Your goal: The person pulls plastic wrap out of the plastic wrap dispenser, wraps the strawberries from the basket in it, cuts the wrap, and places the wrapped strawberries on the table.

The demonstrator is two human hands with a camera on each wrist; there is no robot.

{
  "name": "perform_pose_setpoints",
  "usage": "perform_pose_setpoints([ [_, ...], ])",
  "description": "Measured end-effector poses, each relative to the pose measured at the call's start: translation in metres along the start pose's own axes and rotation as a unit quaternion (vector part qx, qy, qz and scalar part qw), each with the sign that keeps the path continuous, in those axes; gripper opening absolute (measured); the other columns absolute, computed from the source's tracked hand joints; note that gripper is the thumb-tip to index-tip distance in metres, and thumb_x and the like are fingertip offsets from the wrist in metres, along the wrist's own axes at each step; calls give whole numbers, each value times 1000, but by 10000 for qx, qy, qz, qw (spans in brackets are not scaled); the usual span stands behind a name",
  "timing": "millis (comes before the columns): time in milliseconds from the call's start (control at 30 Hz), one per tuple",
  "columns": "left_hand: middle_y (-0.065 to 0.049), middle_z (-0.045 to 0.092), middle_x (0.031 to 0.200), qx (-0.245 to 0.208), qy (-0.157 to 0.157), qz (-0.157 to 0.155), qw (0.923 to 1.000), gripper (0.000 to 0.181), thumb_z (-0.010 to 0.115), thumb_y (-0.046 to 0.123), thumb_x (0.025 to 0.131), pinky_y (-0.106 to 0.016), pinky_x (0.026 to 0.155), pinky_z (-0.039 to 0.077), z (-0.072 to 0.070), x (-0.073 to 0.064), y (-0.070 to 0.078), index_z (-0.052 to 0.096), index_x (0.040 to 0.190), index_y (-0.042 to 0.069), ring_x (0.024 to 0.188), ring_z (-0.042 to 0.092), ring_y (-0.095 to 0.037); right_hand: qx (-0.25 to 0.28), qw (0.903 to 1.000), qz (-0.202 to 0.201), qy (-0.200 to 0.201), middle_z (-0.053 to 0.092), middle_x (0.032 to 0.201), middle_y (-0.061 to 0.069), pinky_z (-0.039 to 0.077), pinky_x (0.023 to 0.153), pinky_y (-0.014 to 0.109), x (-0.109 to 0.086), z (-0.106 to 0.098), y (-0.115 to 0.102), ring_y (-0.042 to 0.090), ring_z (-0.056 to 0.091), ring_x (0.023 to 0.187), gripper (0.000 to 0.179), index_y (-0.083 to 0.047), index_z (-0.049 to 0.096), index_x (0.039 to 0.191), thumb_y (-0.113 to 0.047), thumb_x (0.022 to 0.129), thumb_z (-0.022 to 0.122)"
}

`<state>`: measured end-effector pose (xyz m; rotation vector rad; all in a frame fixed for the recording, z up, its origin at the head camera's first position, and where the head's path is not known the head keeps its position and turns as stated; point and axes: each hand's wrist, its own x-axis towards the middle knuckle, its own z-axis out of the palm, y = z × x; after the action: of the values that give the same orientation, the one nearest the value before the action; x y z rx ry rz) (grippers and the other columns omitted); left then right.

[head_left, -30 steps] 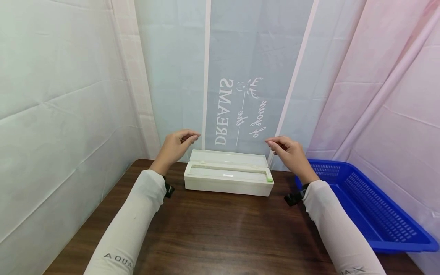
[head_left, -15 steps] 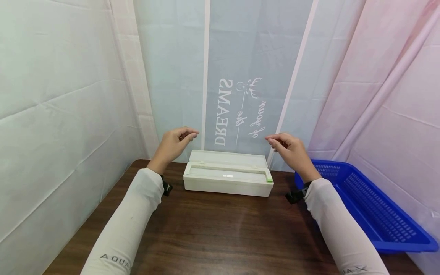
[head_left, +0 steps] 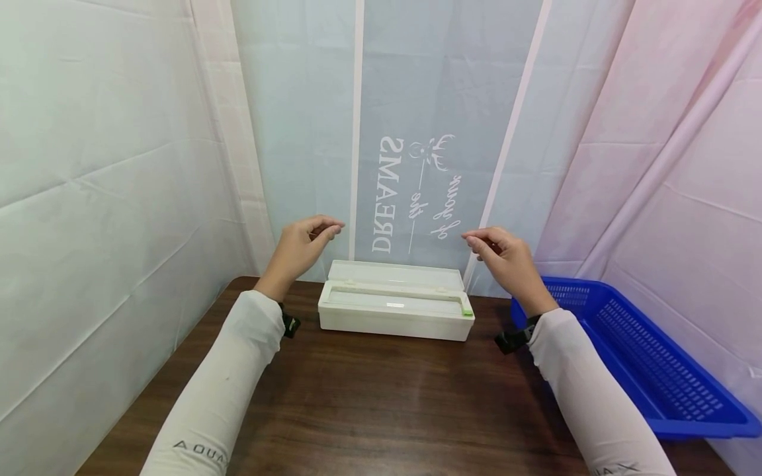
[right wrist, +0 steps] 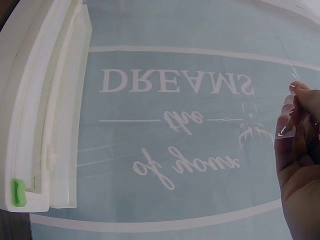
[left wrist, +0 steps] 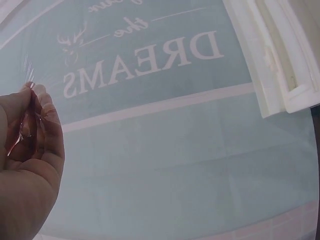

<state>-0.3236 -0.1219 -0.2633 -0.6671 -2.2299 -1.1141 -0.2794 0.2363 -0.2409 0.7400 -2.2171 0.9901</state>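
Note:
A white cling film dispenser (head_left: 395, 325) stands on the table with its long lid (head_left: 395, 272) raised at the back. At its right end is a small green slide cutter (right wrist: 19, 192). Above the dispenser's left end, my left hand (head_left: 300, 248) pinches one corner of clear cling film (left wrist: 28, 67) between thumb and fingertips. Beyond the right end, my right hand (head_left: 508, 261) pinches the other corner the same way, a loose bit of film hanging over the fingers. Between the hands the film is nearly invisible, and its lower edge cannot be made out.
A blue perforated plastic basket (head_left: 643, 370) stands at the right, partly behind the right forearm. The dark wooden table (head_left: 381, 403) stretches in front of the dispenser. A printed cloth (head_left: 309, 132) hangs directly behind it, with pale cloth on both sides.
Both hands have risen slightly, still pinching the film. The dispenser and the basket stay where they were.

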Motion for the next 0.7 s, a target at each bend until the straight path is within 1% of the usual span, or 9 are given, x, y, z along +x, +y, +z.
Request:
perform_pose_setpoints([
  [67, -2, 70, 97, 3, 24, 4, 10000, 21, 56, 26, 94, -37, 70, 52, -1, 0, 1, 69, 107, 17, 81, 60, -10, 15, 10000, -10, 19, 61, 85, 12, 48, 61, 13, 1, 0, 0, 15, 57, 72, 19, -3, 68, 105, -13, 94, 56],
  [167, -1, 70, 96, -8, 80, 21, 10000, 19, 56, 26, 94, -34, 67, 52, -1, 0, 3, 69, 107, 19, 79, 58, -6, 39, 10000, -61, 38, 61, 86, 12, 48, 63, 12, 2, -1, 1, 13, 56, 73, 20, -3, 68, 106, -13, 94, 56],
  [300, -1, 69, 95, 3, 147, 71, 9999, 21, 56, 26, 94, -33, 65, 51, -2, 1, 4, 69, 107, 18, 77, 57, -4, 41, 9999, -133, 88, 62, 88, 12, 48, 64, 11, 3, -2, 0, 16, 57, 74, 19, -2, 68, 106, -11, 93, 56],
  [500, 2, 69, 95, 21, 197, 78, 9998, 22, 56, 27, 94, -32, 62, 49, -5, 3, 6, 69, 107, 17, 76, 57, -4, 26, 9997, -203, 167, 61, 85, 12, 47, 63, 11, 6, -4, -4, 18, 57, 72, 19, -1, 68, 104, -10, 93, 56],
  [600, 3, 69, 93, -5, 207, 92, 9997, 23, 56, 28, 94, -32, 59, 47, -7, 4, 7, 69, 108, 15, 71, 55, -6, 44, 9995, -234, 218, 60, 84, 12, 47, 62, 11, 8, -5, -6, 22, 57, 72, 19, 0, 68, 103, -10, 93, 56],
  [700, 4, 68, 92, -23, 203, 112, 9997, 24, 56, 29, 94, -33, 57, 45, -8, 5, 8, 69, 108, 15, 66, 52, -9, 53, 9995, -188, 253, 60, 84, 10, 47, 61, 12, 9, -6, -9, 23, 57, 72, 19, -1, 68, 104, -12, 93, 56],
])
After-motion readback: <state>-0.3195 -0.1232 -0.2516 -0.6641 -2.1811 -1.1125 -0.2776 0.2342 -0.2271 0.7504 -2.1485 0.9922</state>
